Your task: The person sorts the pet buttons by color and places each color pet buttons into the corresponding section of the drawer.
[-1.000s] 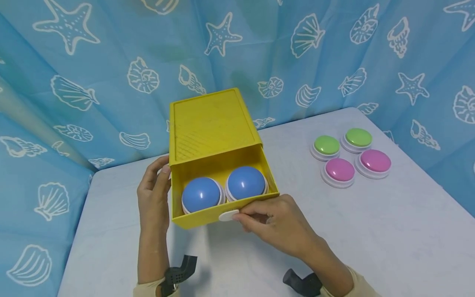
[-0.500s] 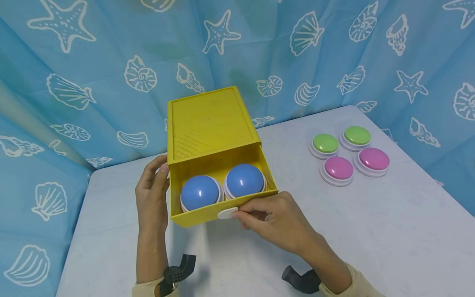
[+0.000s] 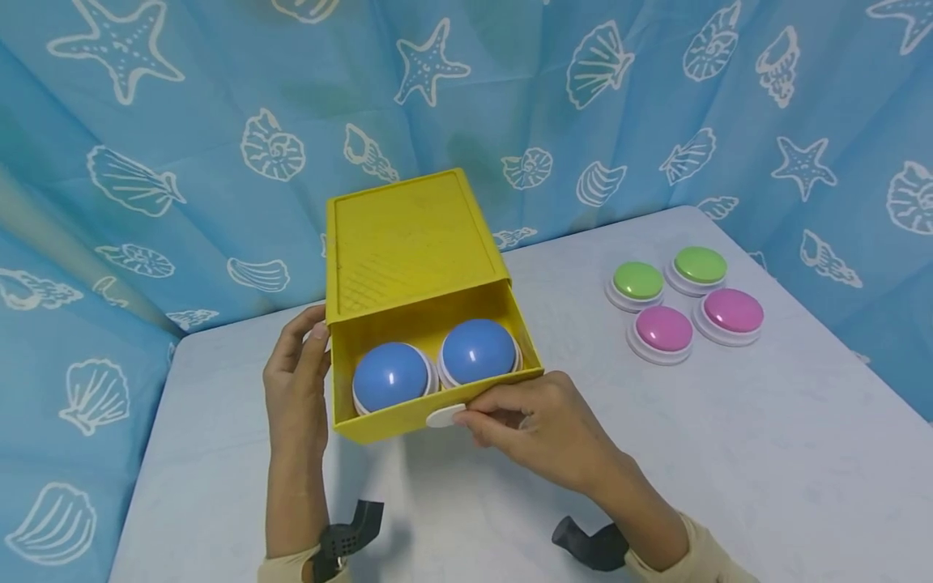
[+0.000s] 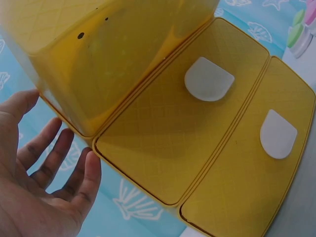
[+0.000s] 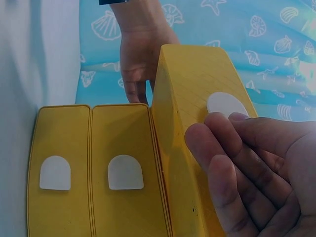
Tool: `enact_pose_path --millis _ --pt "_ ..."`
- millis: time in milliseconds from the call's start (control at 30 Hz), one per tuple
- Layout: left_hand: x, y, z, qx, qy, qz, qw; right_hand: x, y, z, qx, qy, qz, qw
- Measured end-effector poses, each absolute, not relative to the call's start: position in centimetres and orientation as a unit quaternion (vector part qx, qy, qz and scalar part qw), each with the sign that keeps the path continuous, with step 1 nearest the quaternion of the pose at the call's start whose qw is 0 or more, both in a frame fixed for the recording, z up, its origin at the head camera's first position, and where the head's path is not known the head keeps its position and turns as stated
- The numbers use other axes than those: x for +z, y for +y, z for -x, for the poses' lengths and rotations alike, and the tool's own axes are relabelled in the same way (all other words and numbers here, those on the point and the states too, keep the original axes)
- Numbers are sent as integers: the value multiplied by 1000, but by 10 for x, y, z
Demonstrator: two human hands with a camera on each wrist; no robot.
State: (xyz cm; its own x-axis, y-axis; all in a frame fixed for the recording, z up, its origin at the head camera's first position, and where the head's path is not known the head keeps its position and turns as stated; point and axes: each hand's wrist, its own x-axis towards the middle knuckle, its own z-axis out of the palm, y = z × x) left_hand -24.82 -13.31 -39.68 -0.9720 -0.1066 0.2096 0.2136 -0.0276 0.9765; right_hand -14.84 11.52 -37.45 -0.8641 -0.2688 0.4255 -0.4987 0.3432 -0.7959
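Note:
A yellow drawer cabinet [image 3: 415,243] stands tall on the table, its top drawer [image 3: 394,423] pulled out toward me. Inside that drawer lie two blue domed push buttons [image 3: 391,376] with white bases, side by side. My right hand [image 3: 543,429] pinches the drawer's white tab handle [image 3: 443,416] between thumb and fingers; the right wrist view shows the other fingers loosely bent. My left hand [image 3: 299,389] touches the cabinet's left side near the front edge. In the left wrist view its fingers [image 4: 64,148] are spread and relaxed along that side.
Below the pulled-out drawer are two shut drawers [image 4: 163,143] with white tabs. At the right of the white table [image 3: 729,453] sit two green push buttons [image 3: 637,280] and two pink push buttons [image 3: 664,328]. A blue shell-patterned curtain [image 3: 466,97] hangs behind.

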Motion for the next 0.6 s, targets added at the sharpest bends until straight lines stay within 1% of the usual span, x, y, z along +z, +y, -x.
enact_pose_path --millis 300,600 --pt "-396 -133 248 -715 -689 41 112 -375 116 149 524 -811 -234 110" --pt "-397 -133 249 -724 -678 50 114 -378 117 151 505 -820 -237 128"
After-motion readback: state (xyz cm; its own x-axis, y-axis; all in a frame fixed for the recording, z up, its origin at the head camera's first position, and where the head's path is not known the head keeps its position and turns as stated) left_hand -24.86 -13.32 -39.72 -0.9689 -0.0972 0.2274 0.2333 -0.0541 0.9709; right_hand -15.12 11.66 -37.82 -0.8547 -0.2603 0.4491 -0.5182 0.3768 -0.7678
